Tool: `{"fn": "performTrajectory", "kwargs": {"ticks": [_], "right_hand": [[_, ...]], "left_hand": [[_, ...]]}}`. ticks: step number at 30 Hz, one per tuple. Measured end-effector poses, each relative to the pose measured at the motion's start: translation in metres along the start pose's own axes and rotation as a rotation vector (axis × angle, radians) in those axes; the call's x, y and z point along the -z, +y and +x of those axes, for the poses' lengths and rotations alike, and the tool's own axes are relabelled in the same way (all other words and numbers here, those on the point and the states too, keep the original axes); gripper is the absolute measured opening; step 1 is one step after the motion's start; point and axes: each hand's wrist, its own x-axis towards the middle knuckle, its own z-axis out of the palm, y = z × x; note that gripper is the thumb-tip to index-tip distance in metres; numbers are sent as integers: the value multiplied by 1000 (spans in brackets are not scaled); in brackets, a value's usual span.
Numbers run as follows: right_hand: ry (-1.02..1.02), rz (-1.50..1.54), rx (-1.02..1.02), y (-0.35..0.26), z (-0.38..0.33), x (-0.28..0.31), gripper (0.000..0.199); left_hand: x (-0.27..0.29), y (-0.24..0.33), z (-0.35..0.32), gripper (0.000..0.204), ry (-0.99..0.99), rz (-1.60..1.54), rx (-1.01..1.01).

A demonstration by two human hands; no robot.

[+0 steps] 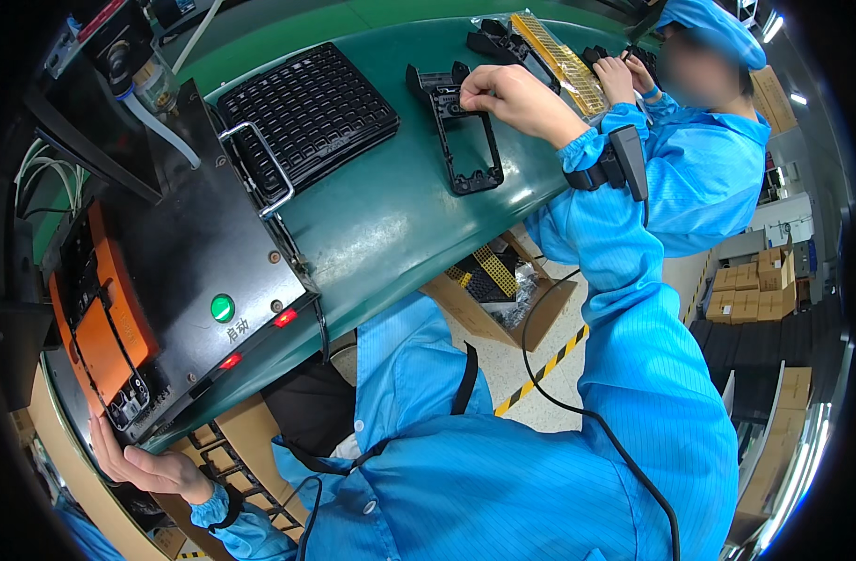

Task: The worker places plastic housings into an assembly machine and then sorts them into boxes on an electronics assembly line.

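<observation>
My right hand [517,98] is over the green table, thumb and fingers pinched at the upper end of a black plastic frame [495,154]. Whether a small part is also between these fingertips is hidden. Down at the lower left, my left hand [147,465] has its fingers stretched out and holds nothing. Its fingertips are at the near end of an orange fixture [129,318] on a black machine. In that fixture lies another black frame-like part [110,323].
A black machine top [180,243] carries a green button [222,309] and a metal handle [283,178]. Beyond stand stacked black trays [306,112]. A co-worker [699,168] handles parts beside a yellow tray [559,61]. Below the table edge is an open carton [484,318]; a cable [559,402] hangs by my right arm.
</observation>
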Motion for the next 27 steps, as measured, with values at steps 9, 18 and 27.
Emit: {"fn": "performTrajectory", "kwargs": {"ticks": [9, 18, 27], "right_hand": [[-2, -15, -43, -3, 1, 2, 13], [-39, 44, -81, -1, 4, 3, 15], [-339, -18, -302, -9, 47, 19, 17]], "left_hand": [[1, -3, -2, 47, -2, 3, 2], [-3, -2, -1, 46, -7, -10, -10], [0, -1, 1, 42, -3, 1, -38]]}}
